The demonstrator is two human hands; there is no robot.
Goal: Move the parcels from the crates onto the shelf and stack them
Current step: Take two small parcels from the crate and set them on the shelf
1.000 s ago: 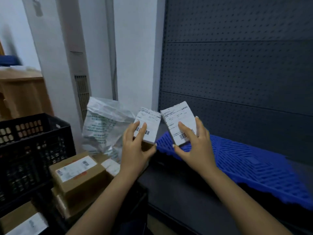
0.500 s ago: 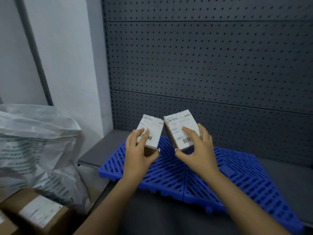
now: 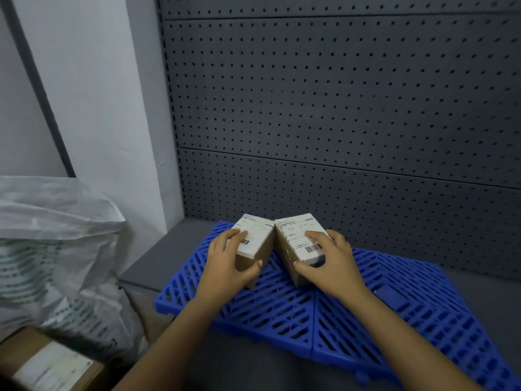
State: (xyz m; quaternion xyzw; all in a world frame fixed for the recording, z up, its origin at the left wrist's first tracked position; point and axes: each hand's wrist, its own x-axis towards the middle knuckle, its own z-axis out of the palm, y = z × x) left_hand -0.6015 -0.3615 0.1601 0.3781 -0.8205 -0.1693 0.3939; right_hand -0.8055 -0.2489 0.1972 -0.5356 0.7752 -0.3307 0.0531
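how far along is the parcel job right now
Done: nothing lies stacked on the blue mat on the shelf yet. In hand: the left hand grips a first parcel, the right hand a second parcel, both tilted, upper edges meeting over the mat. Left: setting both down, stacking them, and at least the labelled box beside the white sack.

White barcoded labels on the left parcel [image 3: 260, 235] and right parcel [image 3: 296, 232], print illegible; blurred green lettering on sack [image 3: 56, 235].
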